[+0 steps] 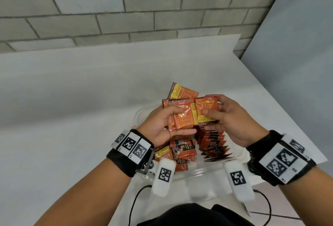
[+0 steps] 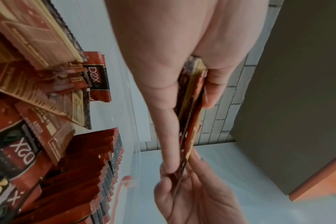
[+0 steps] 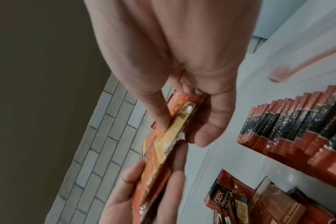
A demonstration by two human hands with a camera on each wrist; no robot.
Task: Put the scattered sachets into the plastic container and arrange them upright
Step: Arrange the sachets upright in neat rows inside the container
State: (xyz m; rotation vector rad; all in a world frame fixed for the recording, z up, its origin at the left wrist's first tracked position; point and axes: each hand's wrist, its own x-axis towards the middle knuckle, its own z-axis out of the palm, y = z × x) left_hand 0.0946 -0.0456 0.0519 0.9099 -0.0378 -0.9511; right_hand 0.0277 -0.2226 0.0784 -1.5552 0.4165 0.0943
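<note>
both hands [image 1: 198, 119] hold sachets [image 1: 187, 115] over white table [image 1: 72, 99], brick wall [image 1: 126, 9] behind.

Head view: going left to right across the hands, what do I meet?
Left wristband → left hand → held sachets → right hand → right wristband.

Both my forearms enter from bottom corners of head view, wrists meeting at frame centre. My left hand [image 1: 158, 126] palm up, thumb on top, fingers underneath, pinching sachet bundle [image 1: 187, 115]. My right hand [image 1: 228, 117] curled on bundle's right end, thumb in front, fingers behind.
</note>
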